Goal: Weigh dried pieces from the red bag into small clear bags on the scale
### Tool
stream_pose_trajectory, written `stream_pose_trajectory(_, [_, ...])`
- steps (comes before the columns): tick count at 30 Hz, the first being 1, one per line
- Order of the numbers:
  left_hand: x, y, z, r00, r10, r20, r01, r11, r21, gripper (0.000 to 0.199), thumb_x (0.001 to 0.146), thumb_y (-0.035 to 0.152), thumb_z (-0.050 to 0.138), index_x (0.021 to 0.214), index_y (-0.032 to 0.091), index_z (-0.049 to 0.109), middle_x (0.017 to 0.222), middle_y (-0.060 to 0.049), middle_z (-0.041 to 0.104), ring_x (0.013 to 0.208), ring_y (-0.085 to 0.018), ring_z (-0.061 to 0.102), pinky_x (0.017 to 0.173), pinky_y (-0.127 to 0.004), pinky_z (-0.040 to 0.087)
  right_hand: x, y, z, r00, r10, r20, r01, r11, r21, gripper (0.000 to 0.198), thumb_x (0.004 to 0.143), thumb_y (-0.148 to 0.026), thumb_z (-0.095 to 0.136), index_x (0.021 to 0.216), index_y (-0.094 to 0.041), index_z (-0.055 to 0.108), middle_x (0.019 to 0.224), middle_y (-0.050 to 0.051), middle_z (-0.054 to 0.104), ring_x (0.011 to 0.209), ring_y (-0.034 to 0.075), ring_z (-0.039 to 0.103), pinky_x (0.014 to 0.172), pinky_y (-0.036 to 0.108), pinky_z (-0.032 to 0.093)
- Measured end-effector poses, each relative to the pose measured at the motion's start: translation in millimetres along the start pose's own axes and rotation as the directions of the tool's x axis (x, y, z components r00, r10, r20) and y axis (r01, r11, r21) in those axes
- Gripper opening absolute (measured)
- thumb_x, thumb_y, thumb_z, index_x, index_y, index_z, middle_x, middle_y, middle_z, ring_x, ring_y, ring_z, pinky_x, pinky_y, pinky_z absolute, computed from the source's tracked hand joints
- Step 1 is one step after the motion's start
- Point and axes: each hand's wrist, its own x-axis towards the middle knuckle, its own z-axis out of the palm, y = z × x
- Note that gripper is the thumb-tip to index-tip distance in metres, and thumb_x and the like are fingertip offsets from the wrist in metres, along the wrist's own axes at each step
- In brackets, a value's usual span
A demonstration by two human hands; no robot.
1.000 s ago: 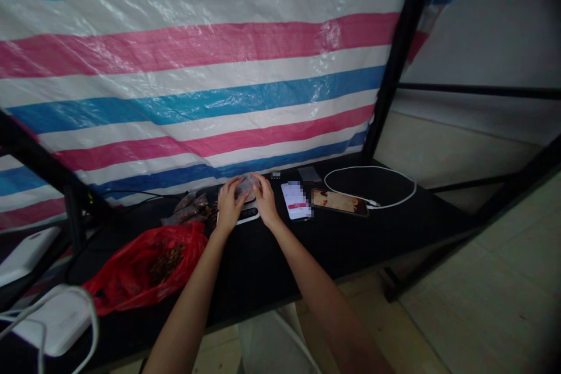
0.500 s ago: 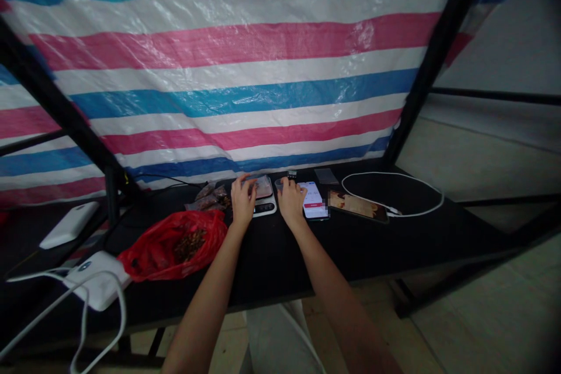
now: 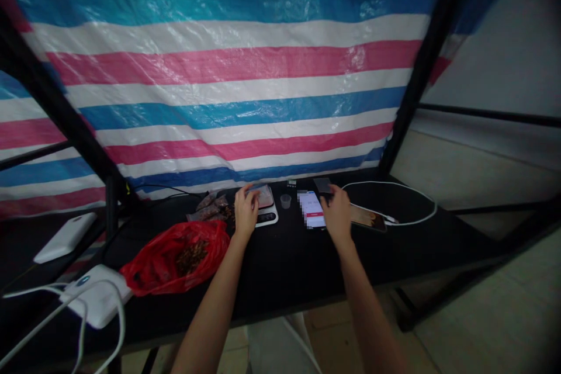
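My left hand [image 3: 246,211] is at the left side of a small white digital scale [image 3: 272,216], with curved fingers apart over the edge of its shiny, pinkish-looking top. Whether the fingertips touch the scale is too small to tell. Right of the scale, a small clear plastic cup [image 3: 286,201] stands upright on the black table. My right hand [image 3: 338,211] is open between a lit phone [image 3: 312,210] and a second phone [image 3: 370,218], covering part of each. Just beyond its fingers lies a flat clear plastic bag [image 3: 322,185].
An open red plastic bag [image 3: 144,269] with brown dried pieces lies left on the table [image 3: 289,274]. Filled clear bags [image 3: 210,208] lie behind it. White power banks [image 3: 99,295] with cables sit farther left. A white cable [image 3: 433,204] loops at right. A striped sheet [image 3: 245,64] hangs behind.
My right hand has moved right, off the small cup, which now stands uncovered beside the scale. My left hand stays at the scale. The camera view has tilted up slightly.
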Motion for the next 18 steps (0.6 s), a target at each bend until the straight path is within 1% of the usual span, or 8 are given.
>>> stream_pose_trajectory(2, [1, -1, 0, 1.0, -0.014, -0.021, 0.014, 1.0, -0.01, 0.021, 0.081, 0.014, 0.044, 0.094, 0.02, 0.059, 0.116, -0.009, 0.048, 0.107, -0.024, 0.043, 0.091, -0.043, 0.038, 0, 51, -30, 0.999, 0.05, 0.002, -0.05, 0.999, 0.006, 0.035, 0.079, -0.039, 0.043, 0.106, -0.016, 0.048, 0.094, 0.012, 0.059, 0.09, 0.027, 0.053, 0.08, 0.042, 0.04])
stream_pose_trajectory(3, [2, -1, 0, 0.999, -0.015, -0.03, 0.015, 1.0, -0.016, 0.021, 0.081, 0.014, 0.044, 0.094, 0.019, 0.059, 0.116, -0.009, 0.048, 0.107, -0.024, 0.043, 0.091, -0.043, 0.038, -2, 76, -44, 0.997, 0.068, 0.035, -0.069, 0.997, 0.021, 0.037, 0.079, -0.043, 0.042, 0.104, -0.017, 0.048, 0.091, 0.012, 0.06, 0.087, 0.026, 0.055, 0.08, 0.041, 0.041])
stream_pose_trajectory(5, [3, -1, 0, 0.999, -0.007, -0.039, 0.006, 1.0, -0.03, 0.021, 0.081, 0.013, 0.043, 0.093, 0.019, 0.059, 0.116, -0.009, 0.048, 0.107, -0.024, 0.043, 0.091, -0.043, 0.038, -6, 120, -68, 0.98, 0.154, 0.124, -0.162, 0.985, 0.056, 0.042, 0.076, -0.05, 0.041, 0.103, -0.018, 0.047, 0.087, 0.012, 0.062, 0.083, 0.026, 0.059, 0.077, 0.041, 0.045])
stream_pose_trajectory(6, [3, -1, 0, 0.999, -0.001, -0.04, -0.001, 0.999, -0.037, 0.021, 0.08, 0.013, 0.043, 0.093, 0.02, 0.059, 0.116, -0.009, 0.048, 0.107, -0.024, 0.043, 0.092, -0.043, 0.038, -8, 136, -77, 0.968, 0.181, 0.172, -0.193, 0.979, 0.059, 0.044, 0.075, -0.053, 0.041, 0.103, -0.02, 0.046, 0.089, 0.011, 0.063, 0.083, 0.027, 0.06, 0.077, 0.042, 0.045])
stream_pose_trajectory(8, [4, 0, 0, 0.999, 0.006, -0.041, -0.008, 0.999, -0.048, 0.022, 0.08, 0.012, 0.043, 0.093, 0.02, 0.059, 0.116, -0.008, 0.048, 0.106, -0.024, 0.044, 0.092, -0.041, 0.038, -12, 158, -88, 0.951, 0.158, 0.267, -0.177, 0.983, 0.05, 0.047, 0.074, -0.056, 0.041, 0.106, -0.022, 0.045, 0.098, 0.012, 0.062, 0.09, 0.027, 0.06, 0.083, 0.042, 0.045])
stream_pose_trajectory(12, [3, 2, -1, 0.999, -0.002, -0.043, 0.0, 0.999, -0.047, 0.021, 0.08, 0.013, 0.043, 0.092, 0.02, 0.059, 0.116, -0.008, 0.048, 0.106, -0.024, 0.044, 0.092, -0.041, 0.037, -13, 164, -90, 0.919, 0.08, 0.386, -0.064, 0.997, -0.054, 0.055, 0.077, -0.058, 0.039, 0.12, -0.022, 0.04, 0.118, 0.012, 0.054, 0.108, 0.026, 0.052, 0.093, 0.044, 0.039])
stream_pose_trajectory(15, [3, 1, -2, 0.999, -0.005, -0.035, 0.004, 0.999, -0.035, 0.02, 0.08, 0.014, 0.043, 0.091, 0.02, 0.059, 0.116, -0.008, 0.048, 0.106, -0.024, 0.044, 0.092, -0.041, 0.037, -10, 159, -87, 0.899, 0.059, 0.434, 0.036, 0.978, -0.207, 0.063, 0.076, -0.06, 0.04, 0.126, -0.023, 0.035, 0.128, 0.012, 0.047, 0.116, 0.029, 0.044, 0.092, 0.051, 0.035])
stream_pose_trajectory(18, [3, -1, -1, 1.0, 0.0, -0.023, -0.001, 1.0, -0.029, 0.02, 0.08, 0.013, 0.043, 0.09, 0.019, 0.059, 0.115, -0.008, 0.048, 0.105, -0.024, 0.044, 0.091, -0.04, 0.038, -8, 152, -89, 0.886, 0.03, 0.462, 0.124, 0.945, -0.301, 0.068, 0.076, -0.061, 0.041, 0.13, -0.021, 0.031, 0.13, 0.013, 0.044, 0.117, 0.03, 0.042, 0.09, 0.05, 0.036])
